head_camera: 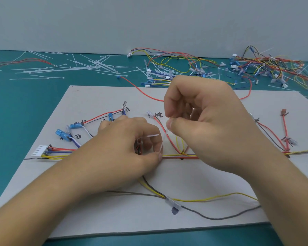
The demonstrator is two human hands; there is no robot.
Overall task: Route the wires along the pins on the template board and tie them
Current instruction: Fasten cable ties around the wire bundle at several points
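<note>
**Cable tie [164, 139] pinched at both ends**

Far left of the grip, one white connector [40, 150] lies on the template board [96, 215]. Its red, blue and yellow leads run toward the hands. Between it and the grip sit three blue terminal sleeves [62, 134].

Behind them, on the green table [16, 107], loose ties [89, 67] lie scattered, too tangled to count.

The left hand [124, 151] is curled, thumb and fingers pinching the tie's lower part down at the wires [180, 156]. The loop and the stretch of wires under that hand are mostly hidden.

From there the tie slants up and right to the right hand [208, 125], whose thumb and forefinger clamp its upper end. The wires lie flat along the board beneath both hands, which also cover part of the handwritten labels.

Nearer than the grip, one clear sleeve [173, 204] sits on a grey lead.

Right of the grip, one red terminal [283, 111] stands at a branch end.

Behind and to the right lie two heaps of harnesses [274, 68]. The farther right one is cut off by the frame edge.
</note>
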